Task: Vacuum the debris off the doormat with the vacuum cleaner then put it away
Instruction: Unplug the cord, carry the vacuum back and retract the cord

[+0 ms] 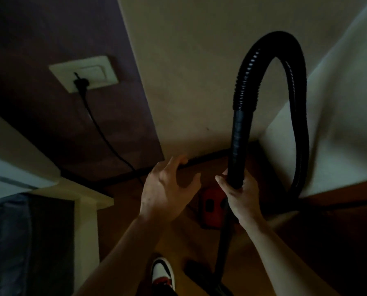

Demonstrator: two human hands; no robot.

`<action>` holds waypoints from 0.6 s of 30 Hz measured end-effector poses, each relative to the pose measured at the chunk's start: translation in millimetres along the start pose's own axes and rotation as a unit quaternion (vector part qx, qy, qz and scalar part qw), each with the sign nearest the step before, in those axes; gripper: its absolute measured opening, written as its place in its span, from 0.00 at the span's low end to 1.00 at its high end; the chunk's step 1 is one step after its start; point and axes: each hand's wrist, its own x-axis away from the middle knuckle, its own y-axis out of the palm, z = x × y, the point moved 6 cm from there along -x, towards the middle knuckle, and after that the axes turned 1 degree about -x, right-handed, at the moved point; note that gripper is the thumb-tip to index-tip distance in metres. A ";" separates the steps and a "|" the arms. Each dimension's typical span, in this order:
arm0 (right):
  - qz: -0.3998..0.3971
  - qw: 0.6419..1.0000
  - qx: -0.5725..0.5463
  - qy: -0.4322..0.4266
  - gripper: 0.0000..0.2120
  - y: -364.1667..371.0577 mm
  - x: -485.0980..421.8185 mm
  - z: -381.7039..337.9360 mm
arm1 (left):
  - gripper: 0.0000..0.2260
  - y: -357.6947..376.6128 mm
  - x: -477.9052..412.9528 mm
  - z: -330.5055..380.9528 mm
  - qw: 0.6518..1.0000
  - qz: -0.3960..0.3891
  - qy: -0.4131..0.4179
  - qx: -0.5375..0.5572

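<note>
Dim corner, wood floor (338, 242): right hand (242, 193) grasps the hose (240, 133); left hand (165, 189), released beside it, should probably steady the tube (221, 246) below.

Looking it over now and there's nothing I can read: no lettering shows on the red vacuum body (212, 205), the hose (240, 133) or the wall socket (84, 74). It's too dim.
</note>
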 end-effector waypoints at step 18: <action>-0.038 0.997 0.043 -0.051 0.10 72.0 -33.5 -49.8 | 0.21 -172.6 -91.2 -102.1 0.939 0.235 -0.246 -0.057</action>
